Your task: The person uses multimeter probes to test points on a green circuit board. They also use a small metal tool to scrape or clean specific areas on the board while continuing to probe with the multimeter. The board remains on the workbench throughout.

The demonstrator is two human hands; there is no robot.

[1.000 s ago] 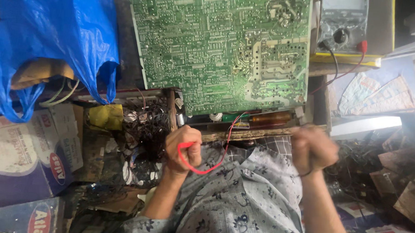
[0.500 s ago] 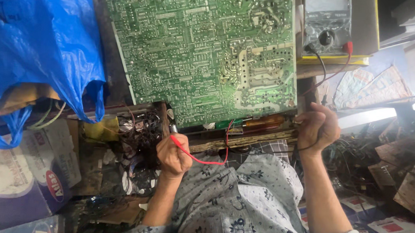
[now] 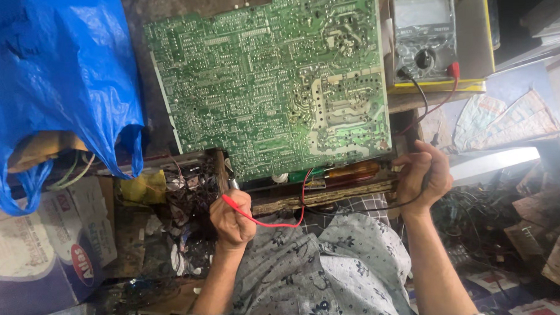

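Observation:
A large green circuit board (image 3: 276,89) lies solder side up on the bench. My left hand (image 3: 231,223) is closed around a red test probe (image 3: 230,201) just below the board's lower left corner; its red lead (image 3: 278,222) loops toward the board's lower edge. At the lower right corner my right hand (image 3: 423,175) grips a black probe, whose black lead (image 3: 422,97) runs up to an analog multimeter (image 3: 424,35) at the top right.
A blue plastic bag (image 3: 53,81) hangs at the left above cardboard boxes (image 3: 35,248). A tangle of wires and parts (image 3: 189,195) sits beside my left hand. A wooden bench edge (image 3: 328,193) runs under the board. Clutter and papers (image 3: 526,228) fill the right.
The view has shifted, so the board and meter sit lower and more to the right in frame. My left hand has kept the red probe, now near the board's lower left corner.

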